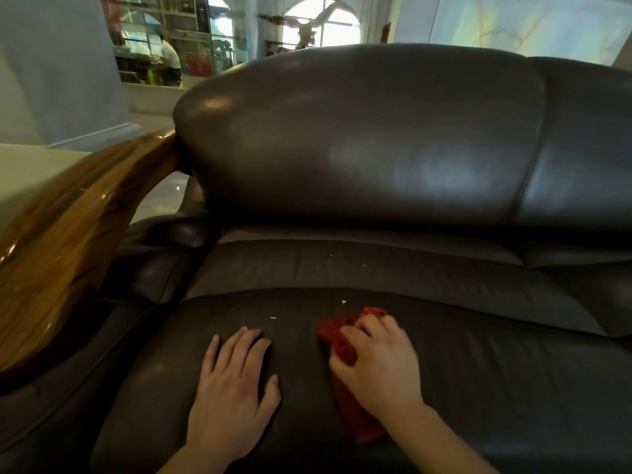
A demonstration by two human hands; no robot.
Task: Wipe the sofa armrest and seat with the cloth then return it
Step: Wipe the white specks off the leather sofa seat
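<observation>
Clutched in the curled fingers of the right hand, the red cloth is pressed onto the dark leather seat. It is bunched and wrinkled, poking out ahead of the knuckles and trailing back under the wrist. Beside it, the left hand lies flat on the cushion, fingers spread, holding nothing. Much of the cloth is hidden beneath the hand. A glossy wooden armrest at left is blurred. Small white specks dot the seat.
</observation>
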